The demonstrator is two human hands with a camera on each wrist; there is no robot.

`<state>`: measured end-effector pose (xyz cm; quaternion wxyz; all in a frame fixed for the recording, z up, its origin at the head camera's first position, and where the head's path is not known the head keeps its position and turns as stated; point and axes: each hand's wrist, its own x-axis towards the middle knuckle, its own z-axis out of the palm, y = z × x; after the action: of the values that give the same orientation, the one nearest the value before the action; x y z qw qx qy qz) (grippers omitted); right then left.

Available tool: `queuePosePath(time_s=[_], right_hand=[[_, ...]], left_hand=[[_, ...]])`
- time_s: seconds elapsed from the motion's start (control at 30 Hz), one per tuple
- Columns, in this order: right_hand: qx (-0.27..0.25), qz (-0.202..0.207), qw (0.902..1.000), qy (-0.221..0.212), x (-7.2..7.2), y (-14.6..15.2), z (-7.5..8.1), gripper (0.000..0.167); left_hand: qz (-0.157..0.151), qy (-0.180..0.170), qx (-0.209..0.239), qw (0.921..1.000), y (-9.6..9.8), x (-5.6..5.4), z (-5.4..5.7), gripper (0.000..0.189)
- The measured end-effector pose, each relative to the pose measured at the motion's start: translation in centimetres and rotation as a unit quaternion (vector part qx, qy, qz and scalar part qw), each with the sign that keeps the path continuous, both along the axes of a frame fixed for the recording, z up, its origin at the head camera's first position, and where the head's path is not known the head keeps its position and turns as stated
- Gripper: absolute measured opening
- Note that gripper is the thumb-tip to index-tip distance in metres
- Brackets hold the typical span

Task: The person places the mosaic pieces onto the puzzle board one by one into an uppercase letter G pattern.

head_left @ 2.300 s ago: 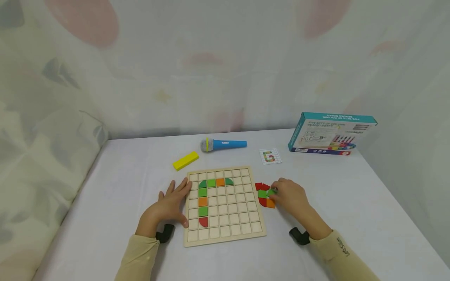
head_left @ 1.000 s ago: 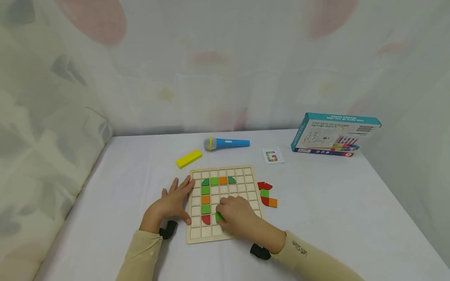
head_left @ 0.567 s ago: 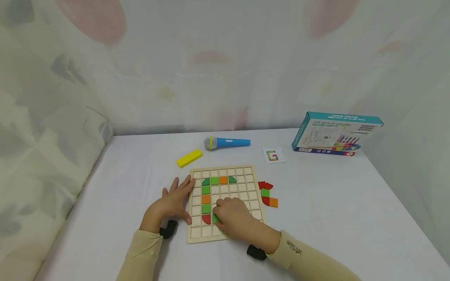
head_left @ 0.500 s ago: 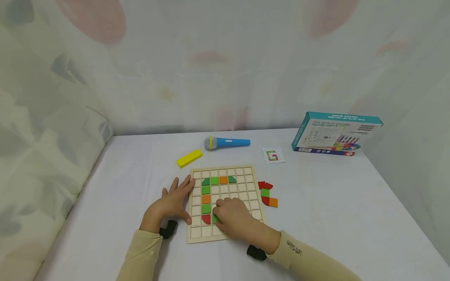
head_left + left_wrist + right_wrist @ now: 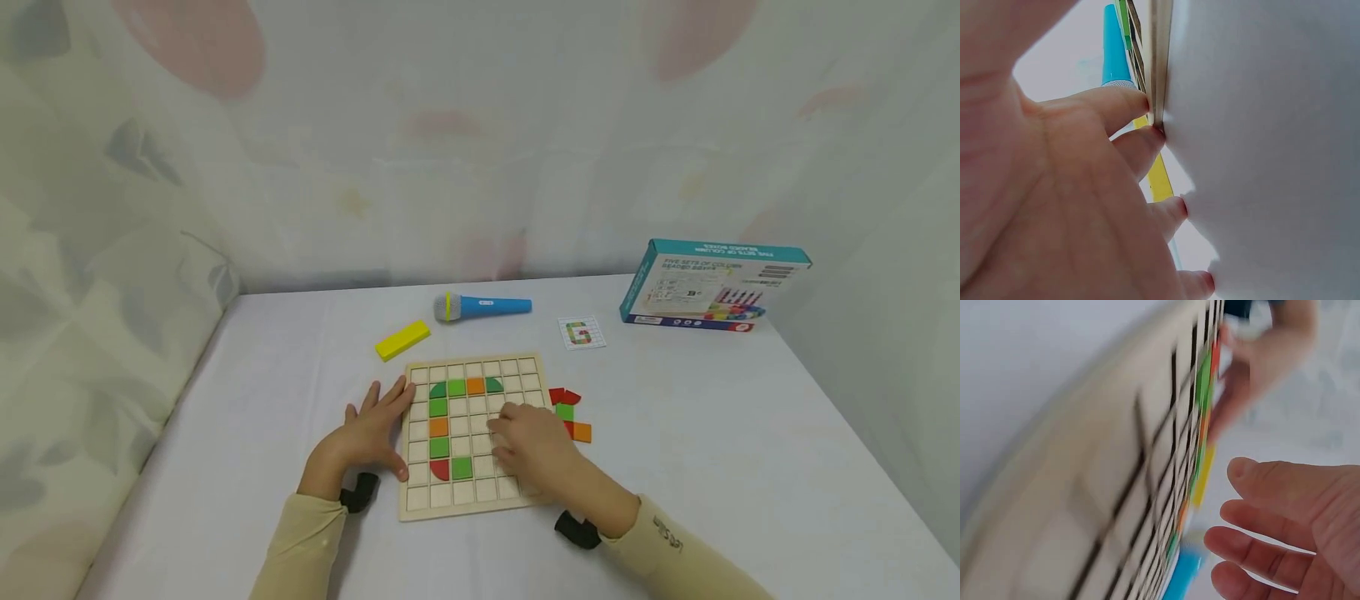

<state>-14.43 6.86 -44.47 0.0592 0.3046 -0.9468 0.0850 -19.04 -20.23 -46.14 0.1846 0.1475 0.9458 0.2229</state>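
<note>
A wooden grid board [image 5: 480, 495] lies on the table with green, orange and red tiles set in an open C-like outline. My left hand [image 5: 367, 437] is spread along the board's left edge, fingertips and thumb touching it; in the left wrist view the fingers [image 5: 1138, 150] meet the rim. My right hand [image 5: 536, 446] is over the right half of the board, holding nothing, its fingers [image 5: 1260, 550] loosely bent and apart in the right wrist view. A green square tile [image 5: 462, 467] sits in a cell beside the red quarter-round tile [image 5: 440, 470].
Loose red, green and orange tiles [image 5: 565, 412] lie right of the board, partly behind my right hand. Behind are a yellow block [image 5: 402, 341], a blue toy microphone [image 5: 483, 307], a pattern card [image 5: 581, 332] showing a G, and a teal-edged box [image 5: 712, 287].
My right hand took a green tile from the loose pieces, set it beside the red quarter-round, let go and moved back right. My left hand stayed at the board's edge.
</note>
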Motion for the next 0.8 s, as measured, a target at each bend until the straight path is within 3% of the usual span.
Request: queuePosePath(time_s=[0.17, 0.33, 0.53, 0.8], right_hand=[[-0.029, -0.096, 0.9949, 0.007, -0.5, 4.6, 0.2, 0.032], [-0.018, -0.166, 0.9853, -0.034, -0.4, 8.1, -0.3, 0.031], [-0.003, -0.161, 0.9847, -0.066, -0.1, 9.5, -0.9, 0.029], [-0.002, -0.157, 0.9851, -0.070, -0.3, 9.3, -1.3, 0.028]], left_hand=[[-0.001, -0.003, -0.005, 1.0000, 0.0, 0.0, 0.0, 0.133], [-0.001, -0.001, -0.005, 1.0000, -0.1, 0.0, -0.2, 0.133], [-0.003, 0.002, -0.004, 1.0000, -0.3, 0.0, -0.3, 0.134], [-0.001, -0.001, 0.006, 1.0000, -0.1, 0.0, -0.1, 0.134]])
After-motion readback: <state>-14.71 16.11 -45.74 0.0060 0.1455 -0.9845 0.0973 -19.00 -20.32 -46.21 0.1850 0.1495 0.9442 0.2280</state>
